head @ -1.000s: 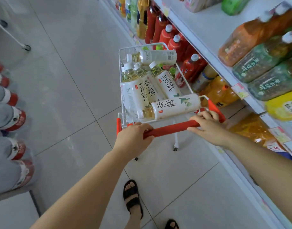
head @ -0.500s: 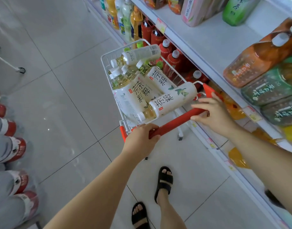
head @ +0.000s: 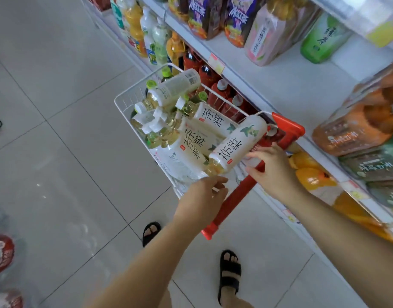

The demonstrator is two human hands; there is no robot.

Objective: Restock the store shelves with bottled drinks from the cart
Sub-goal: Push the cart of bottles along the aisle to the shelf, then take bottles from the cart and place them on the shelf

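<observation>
A small white wire shopping cart (head: 124, 107) with a red plastic push bar (head: 240, 192) stands on the pale tiled floor (head: 57, 152), close beside the white store shelves (head: 269, 78) of bottled drinks. The cart is piled with white-labelled tea bottles (head: 197, 141); the nearest white-labelled bottle (head: 237, 145) lies slantwise on top of the pile at the cart's bar end. The left hand (head: 202, 201) hovers over the red bar just below that bottle's neck, fingers loosely curled and apart, gripping nothing. The right hand (head: 273, 167) is spread open beside the bottle's lower side, above the bar, fingertips at or near the label; whether they touch it cannot be told. Two feet in black sandals (head: 229, 278) stand on the floor behind the cart.
</observation>
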